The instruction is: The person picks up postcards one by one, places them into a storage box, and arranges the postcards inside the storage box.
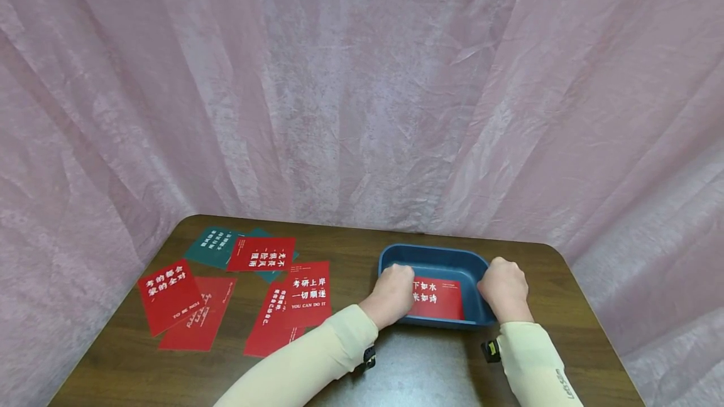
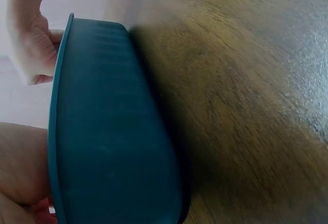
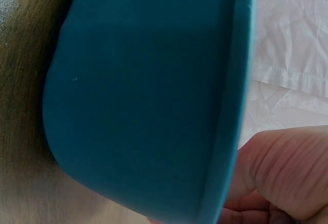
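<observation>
A dark blue plastic tray [image 1: 438, 260] with rounded corners stands on the wooden table. Inside it lies a red card [image 1: 441, 306] with white Chinese lettering, its left part hidden behind my left hand [image 1: 394, 294]. That hand grips the tray's rim at the left end, fingers curled. At the opposite end my right hand [image 1: 504, 289] holds the rim in the same way. In the right wrist view, the thumb and curled fingers [image 3: 247, 215] are at the rim, beside the smooth outer wall [image 3: 138, 96]. The left wrist view shows the tray's long side wall [image 2: 107, 126] close over the wood.
Left of the tray, red cards [image 1: 308, 297] overlap one another. Farther back, another red card [image 1: 261, 254] lies across green cards [image 1: 212, 246]. Two more red cards [image 1: 170, 294] overlap near the table's left edge. A pink curtain [image 1: 362, 93] hangs behind the table [image 1: 339, 363].
</observation>
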The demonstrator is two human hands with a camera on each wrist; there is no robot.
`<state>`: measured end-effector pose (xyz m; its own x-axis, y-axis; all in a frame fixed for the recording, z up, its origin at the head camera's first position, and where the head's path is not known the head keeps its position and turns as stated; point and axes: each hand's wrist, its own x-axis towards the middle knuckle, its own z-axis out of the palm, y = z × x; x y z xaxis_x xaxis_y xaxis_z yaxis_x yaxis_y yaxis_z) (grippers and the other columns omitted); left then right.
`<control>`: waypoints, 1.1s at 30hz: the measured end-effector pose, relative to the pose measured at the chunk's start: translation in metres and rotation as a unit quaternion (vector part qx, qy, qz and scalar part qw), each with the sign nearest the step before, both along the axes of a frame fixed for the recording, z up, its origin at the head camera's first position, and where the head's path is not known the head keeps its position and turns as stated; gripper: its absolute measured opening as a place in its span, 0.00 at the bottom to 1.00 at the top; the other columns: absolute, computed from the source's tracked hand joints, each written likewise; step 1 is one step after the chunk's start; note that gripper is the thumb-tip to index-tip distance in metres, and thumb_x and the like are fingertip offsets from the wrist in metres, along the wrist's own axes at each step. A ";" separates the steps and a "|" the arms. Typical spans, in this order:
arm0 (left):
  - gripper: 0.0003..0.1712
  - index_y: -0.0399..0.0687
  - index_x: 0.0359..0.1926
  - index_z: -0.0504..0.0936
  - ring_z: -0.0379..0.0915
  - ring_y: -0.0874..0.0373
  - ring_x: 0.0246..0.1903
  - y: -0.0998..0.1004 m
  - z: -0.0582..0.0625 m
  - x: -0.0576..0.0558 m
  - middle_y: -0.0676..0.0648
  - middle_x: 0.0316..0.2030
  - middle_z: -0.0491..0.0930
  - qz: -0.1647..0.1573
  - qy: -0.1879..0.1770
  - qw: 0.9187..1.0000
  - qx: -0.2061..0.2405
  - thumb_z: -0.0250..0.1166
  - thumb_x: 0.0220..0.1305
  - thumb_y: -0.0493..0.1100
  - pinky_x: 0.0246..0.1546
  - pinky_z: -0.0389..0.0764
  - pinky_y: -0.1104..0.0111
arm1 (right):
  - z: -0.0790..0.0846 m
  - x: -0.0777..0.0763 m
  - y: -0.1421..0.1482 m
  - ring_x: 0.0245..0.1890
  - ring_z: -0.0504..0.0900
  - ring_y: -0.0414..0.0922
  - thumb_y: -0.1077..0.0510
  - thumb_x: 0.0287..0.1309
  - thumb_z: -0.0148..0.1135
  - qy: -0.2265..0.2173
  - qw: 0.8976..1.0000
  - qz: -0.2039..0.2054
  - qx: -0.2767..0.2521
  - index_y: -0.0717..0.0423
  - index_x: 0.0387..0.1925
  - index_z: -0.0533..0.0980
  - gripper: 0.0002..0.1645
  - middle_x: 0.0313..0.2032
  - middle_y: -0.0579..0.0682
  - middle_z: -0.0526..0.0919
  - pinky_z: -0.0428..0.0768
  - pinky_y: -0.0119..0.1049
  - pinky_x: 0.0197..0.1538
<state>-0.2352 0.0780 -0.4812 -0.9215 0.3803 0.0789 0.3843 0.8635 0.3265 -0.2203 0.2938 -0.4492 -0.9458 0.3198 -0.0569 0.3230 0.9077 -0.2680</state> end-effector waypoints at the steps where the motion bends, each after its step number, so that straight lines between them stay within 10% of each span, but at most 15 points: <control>1: 0.04 0.46 0.23 0.81 0.74 0.61 0.21 0.000 0.000 0.000 0.49 0.22 0.81 -0.001 0.005 1.000 -0.005 0.69 0.47 0.40 0.20 0.74 0.69 | 0.000 0.000 0.000 0.23 0.78 0.58 0.61 0.46 0.58 0.000 1.000 0.000 0.000 0.70 0.29 0.75 0.13 0.27 0.68 0.79 0.77 0.49 0.21; 11: 0.06 0.48 0.25 0.80 0.76 0.60 0.23 -0.001 0.004 0.005 0.49 0.24 0.82 -0.008 0.010 0.999 -0.043 0.70 0.49 0.43 0.22 0.77 0.69 | 0.002 -0.002 -0.001 0.22 0.78 0.57 0.62 0.47 0.57 0.003 1.000 0.001 0.001 0.70 0.27 0.75 0.11 0.27 0.68 0.79 0.76 0.48 0.20; 18: 0.08 0.48 0.26 0.77 0.74 0.62 0.21 -0.012 0.019 0.005 0.50 0.21 0.79 -0.029 0.039 0.999 0.008 0.69 0.51 0.44 0.20 0.75 0.70 | 0.001 -0.001 -0.001 0.24 0.78 0.59 0.61 0.46 0.59 0.002 1.000 0.000 0.008 0.71 0.30 0.75 0.14 0.28 0.69 0.80 0.77 0.50 0.21; 28: 0.21 0.48 0.46 0.81 0.80 0.54 0.38 -0.066 0.051 -0.021 0.48 0.38 0.83 0.010 0.098 0.993 0.066 0.71 0.50 0.48 0.36 0.80 0.62 | -0.001 -0.001 0.003 0.24 0.78 0.60 0.60 0.46 0.59 -0.003 1.000 -0.002 0.007 0.72 0.31 0.75 0.15 0.28 0.70 0.79 0.77 0.50 0.21; 33: 0.33 0.46 0.54 0.76 0.78 0.50 0.46 -0.102 0.055 -0.040 0.45 0.46 0.81 0.044 0.051 0.996 0.054 0.75 0.43 0.46 0.43 0.80 0.59 | -0.001 -0.001 0.006 0.25 0.78 0.61 0.60 0.45 0.60 -0.003 1.000 -0.005 0.007 0.73 0.33 0.74 0.17 0.29 0.71 0.79 0.77 0.50 0.22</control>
<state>-0.2749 -0.0240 -0.4266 -0.9362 0.2816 0.2101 0.3438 0.8573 0.3832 -0.2216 0.2995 -0.4504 -0.9419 0.3308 -0.0586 0.3345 0.9075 -0.2540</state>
